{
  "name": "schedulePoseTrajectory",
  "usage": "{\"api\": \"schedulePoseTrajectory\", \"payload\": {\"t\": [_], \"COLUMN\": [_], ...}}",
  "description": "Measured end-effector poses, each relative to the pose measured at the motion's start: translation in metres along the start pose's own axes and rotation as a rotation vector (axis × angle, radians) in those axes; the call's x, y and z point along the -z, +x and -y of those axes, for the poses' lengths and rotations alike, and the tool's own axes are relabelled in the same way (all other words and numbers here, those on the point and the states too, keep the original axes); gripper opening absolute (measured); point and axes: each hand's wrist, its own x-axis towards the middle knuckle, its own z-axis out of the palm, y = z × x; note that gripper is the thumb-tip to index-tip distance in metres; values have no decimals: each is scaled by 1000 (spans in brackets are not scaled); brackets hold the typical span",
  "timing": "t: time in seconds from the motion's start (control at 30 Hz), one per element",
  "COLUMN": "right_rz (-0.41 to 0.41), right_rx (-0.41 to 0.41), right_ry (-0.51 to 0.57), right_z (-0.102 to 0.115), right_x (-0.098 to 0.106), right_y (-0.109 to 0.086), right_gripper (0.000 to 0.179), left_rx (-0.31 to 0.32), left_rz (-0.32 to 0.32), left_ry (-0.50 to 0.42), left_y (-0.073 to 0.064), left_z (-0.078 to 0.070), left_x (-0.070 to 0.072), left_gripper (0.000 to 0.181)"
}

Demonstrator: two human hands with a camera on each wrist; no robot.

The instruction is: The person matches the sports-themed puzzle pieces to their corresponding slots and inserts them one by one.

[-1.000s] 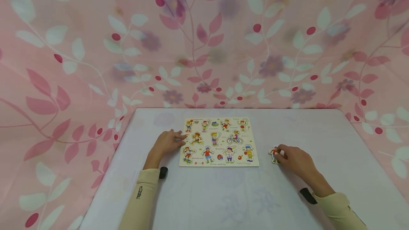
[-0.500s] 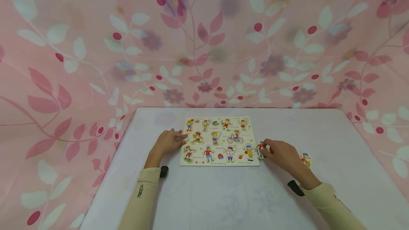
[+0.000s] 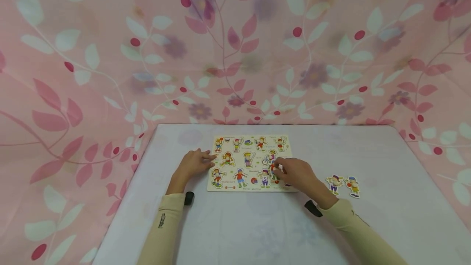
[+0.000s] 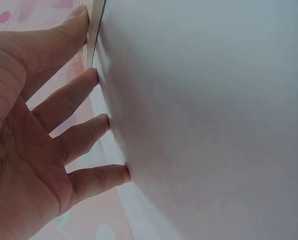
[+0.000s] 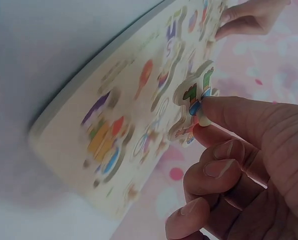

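A puzzle board (image 3: pixel 218 189) printed with sporty cartoon figures lies flat on the table. My left hand (image 3: pixel 192 163) is at its left edge; in the left wrist view the thumb touches the board's side and the spread fingertips rest on the cloth. Above the board's right part, my right hand (image 3: pixel 297 174) pinches a puzzle piece (image 5: pixel 192 98) between thumb and index finger. This piece shows a child with a red top, blue shorts and green footwear, and it is held tilted over the board. The right hand hides the board's lower right corner in the head view.
Two loose figure pieces lie to the right of the board: one in purple and white (image 3: pixel 334 185), one in yellow with a blue cap (image 3: pixel 354 187). A white cloth (image 3: pixel 235 228) covers the table. Pink floral fabric (image 3: pixel 235 52) hangs behind.
From the right side of the table, my right hand has carried the puzzle piece leftward over the board, uncovering two loose pieces. The left hand has stayed in place.
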Motion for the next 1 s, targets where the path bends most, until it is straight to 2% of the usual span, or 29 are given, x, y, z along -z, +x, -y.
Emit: {"api": "schedulePoseTrajectory", "payload": {"t": [0.17,0.43,0.57,0.8,1.0], "right_rz": [10,38,58,47,50], "right_rx": [31,72,105,176,192], "right_ry": [4,10,7,7,-9], "right_z": [14,37,47,59,66], "right_x": [-10,-23,-31,-39,-47], "right_y": [11,29,38,42,47], "right_gripper": [10,8,8,9,9], "left_rx": [-1,24,10,1,0], "left_rz": [2,22,16,10,0], "left_ry": [9,25,16,2,2], "left_y": [1,1,2,1,0], "left_z": [0,0,1,2,2], "left_x": [-1,-1,-2,-3,-1], "left_gripper": [36,37,37,37,37]}}
